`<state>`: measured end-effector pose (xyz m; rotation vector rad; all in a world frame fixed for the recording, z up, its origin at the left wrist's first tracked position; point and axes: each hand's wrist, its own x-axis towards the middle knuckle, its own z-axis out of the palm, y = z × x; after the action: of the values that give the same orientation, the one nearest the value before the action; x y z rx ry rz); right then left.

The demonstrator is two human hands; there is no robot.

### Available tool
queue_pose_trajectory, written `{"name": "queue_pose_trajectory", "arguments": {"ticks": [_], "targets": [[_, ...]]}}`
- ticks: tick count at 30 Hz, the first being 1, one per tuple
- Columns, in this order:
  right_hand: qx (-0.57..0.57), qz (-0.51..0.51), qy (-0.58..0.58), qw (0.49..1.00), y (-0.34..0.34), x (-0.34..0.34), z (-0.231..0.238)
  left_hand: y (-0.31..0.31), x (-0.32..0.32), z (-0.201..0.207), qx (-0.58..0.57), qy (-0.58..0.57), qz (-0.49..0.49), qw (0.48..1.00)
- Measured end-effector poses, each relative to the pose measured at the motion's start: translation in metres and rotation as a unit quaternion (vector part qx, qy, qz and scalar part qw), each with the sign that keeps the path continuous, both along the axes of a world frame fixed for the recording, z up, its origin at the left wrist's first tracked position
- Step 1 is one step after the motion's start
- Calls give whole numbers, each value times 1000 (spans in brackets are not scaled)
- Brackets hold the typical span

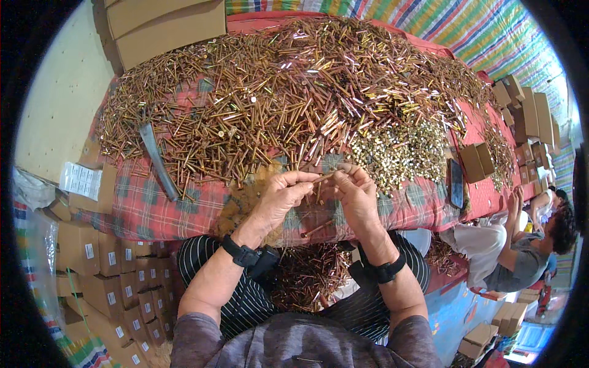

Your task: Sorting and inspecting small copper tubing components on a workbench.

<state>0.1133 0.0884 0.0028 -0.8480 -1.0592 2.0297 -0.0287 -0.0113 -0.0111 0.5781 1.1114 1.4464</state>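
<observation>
Between my two hands, just above the near edge of the table, is a thin brass-coloured bolt point(323, 177). My left hand point(279, 195) pinches one end between thumb and fingertips. My right hand point(357, 191) is closed on the other end, and its fingers hide that tip. Beyond them spreads a large heap of long brass- and copper-coloured bolts point(257, 122). Right of the heap's near side lies a pile of small shiny gold pieces point(402, 153) that look like nuts. One loose bolt point(317, 229) rests on the cloth below my hands.
Red plaid cloth point(147, 214) covers the table. A curved grey strip point(157, 161) lies at left, a dark phone-like slab point(455, 183) at right. Stacked cartons point(113, 270) stand lower left. More bolts point(310, 276) lie between my legs. Another person point(515, 251) sits at right.
</observation>
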Motion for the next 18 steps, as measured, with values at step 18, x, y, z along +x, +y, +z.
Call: {"name": "queue_pose_trajectory", "arguments": {"ticks": [18], "targets": [[685, -7, -476, 552, 36, -5, -25, 2, 2, -4, -30, -35, 73, 996]]}}
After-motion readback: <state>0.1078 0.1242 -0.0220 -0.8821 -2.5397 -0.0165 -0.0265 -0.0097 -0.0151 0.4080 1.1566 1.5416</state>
